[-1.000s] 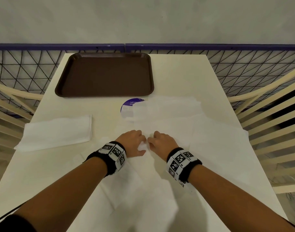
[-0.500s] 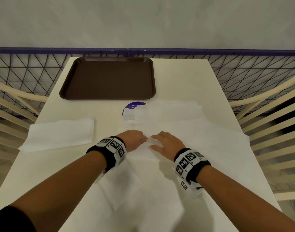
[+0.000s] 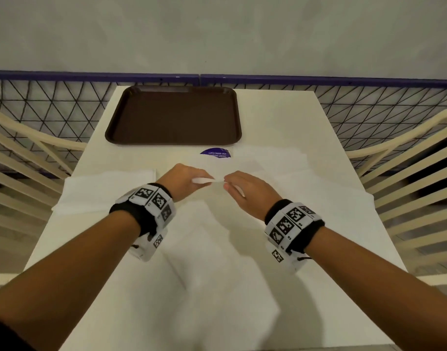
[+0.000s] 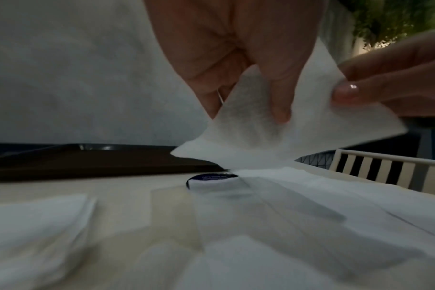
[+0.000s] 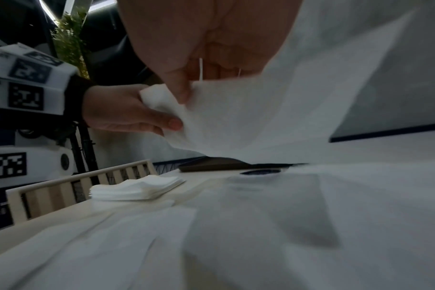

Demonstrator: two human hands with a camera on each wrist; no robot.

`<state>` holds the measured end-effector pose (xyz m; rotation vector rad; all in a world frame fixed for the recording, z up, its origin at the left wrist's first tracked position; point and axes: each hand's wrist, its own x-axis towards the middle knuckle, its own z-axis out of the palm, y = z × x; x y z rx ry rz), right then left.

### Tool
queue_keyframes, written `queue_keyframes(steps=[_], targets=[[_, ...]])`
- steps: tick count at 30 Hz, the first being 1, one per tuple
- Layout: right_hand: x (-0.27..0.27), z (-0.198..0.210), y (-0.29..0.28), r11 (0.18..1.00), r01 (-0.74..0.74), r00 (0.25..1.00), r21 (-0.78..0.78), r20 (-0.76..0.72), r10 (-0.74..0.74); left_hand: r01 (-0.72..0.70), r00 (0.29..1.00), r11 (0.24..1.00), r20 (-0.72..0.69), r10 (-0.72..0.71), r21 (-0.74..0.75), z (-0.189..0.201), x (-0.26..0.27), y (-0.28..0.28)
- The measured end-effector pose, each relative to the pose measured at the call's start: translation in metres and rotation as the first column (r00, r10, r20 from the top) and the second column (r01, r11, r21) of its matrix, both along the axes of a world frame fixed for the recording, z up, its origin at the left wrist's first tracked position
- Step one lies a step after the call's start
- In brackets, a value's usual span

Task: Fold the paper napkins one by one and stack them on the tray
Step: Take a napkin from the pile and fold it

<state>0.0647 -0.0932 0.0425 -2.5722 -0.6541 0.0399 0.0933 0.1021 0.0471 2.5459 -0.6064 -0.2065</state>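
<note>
Both hands hold one white paper napkin lifted above the table's middle. My left hand pinches its near corner between thumb and fingers, and my right hand pinches the same edge just to the right. The napkin hangs from the two hands, its lower part trailing toward the table. The brown tray lies empty at the far left of the table. Several unfolded white napkins are spread over the near and right table.
A pile of white napkins lies at the table's left edge, seen also as a pile from the right wrist. A round blue sticker sits in front of the tray. Cream slatted chairs flank the table; a mesh fence runs behind.
Both hands rose off the table and moved forward, now pinching a napkin edge lifted in the air. Before, they lay on the napkins.
</note>
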Motion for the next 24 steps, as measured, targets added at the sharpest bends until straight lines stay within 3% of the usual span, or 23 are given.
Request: queue_keyframes(steps=[7, 13, 17, 19, 24], targets=[[-0.044, -0.032, 0.025, 0.961, -0.148, 0.922, -0.234, -0.385, 0.048, -0.021, 0.988, 0.996, -0.155, 0.008, -0.089, -0.043, -0.077, 0.071], [-0.070, -0.028, 0.037, 0.959, -0.120, 0.912, -0.256, -0.411, 0.005, -0.214, 0.918, 0.970, -0.362, 0.161, -0.113, -0.053, -0.124, 0.116], [-0.077, -0.019, 0.047, 0.949, -0.121, 0.872, -0.290, -0.488, -0.038, -0.334, 0.831, 0.942, -0.472, 0.295, 0.002, -0.051, -0.138, 0.124], [-0.077, -0.018, 0.053, 0.953, -0.087, 0.835, -0.291, -0.543, -0.090, -0.351, 0.803, 0.936, -0.504, 0.318, 0.033, -0.053, -0.138, 0.127], [-0.064, -0.028, 0.066, 0.969, 0.167, 0.728, -0.185, -0.639, -0.247, -0.429, 0.719, 0.893, -0.547, 0.430, 0.138, -0.056, -0.126, 0.130]])
